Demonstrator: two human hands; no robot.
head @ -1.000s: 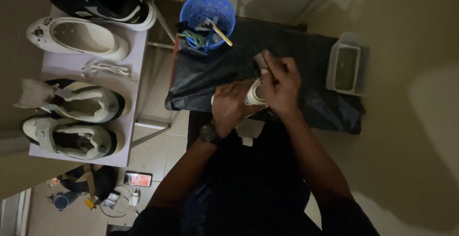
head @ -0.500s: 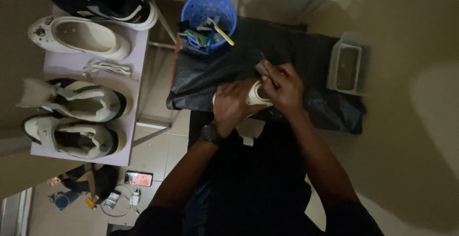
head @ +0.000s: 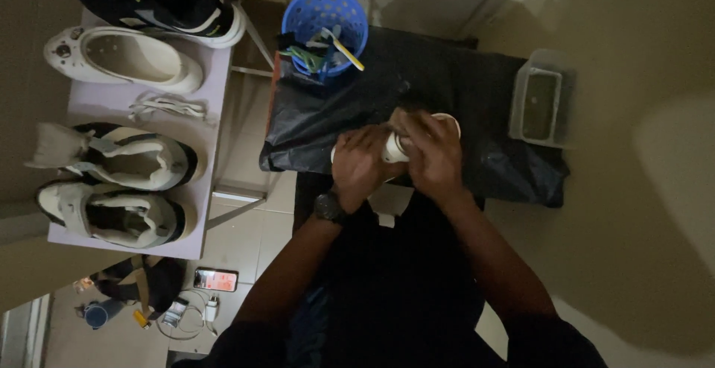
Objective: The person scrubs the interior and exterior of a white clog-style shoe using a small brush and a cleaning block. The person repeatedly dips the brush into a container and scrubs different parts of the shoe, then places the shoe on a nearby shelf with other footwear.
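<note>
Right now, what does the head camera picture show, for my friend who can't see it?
A person's left hand and right hand grip a white shoe over a black-covered table. A blue basket of brushes sits behind; more shoes line a side shelf.

White shoe (head: 402, 147) (mostly under hands)

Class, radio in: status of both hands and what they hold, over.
Left hand and right hand both closed on white shoe. Shoe over black-covered table. Blue basket beyond, clear of hands.
</note>
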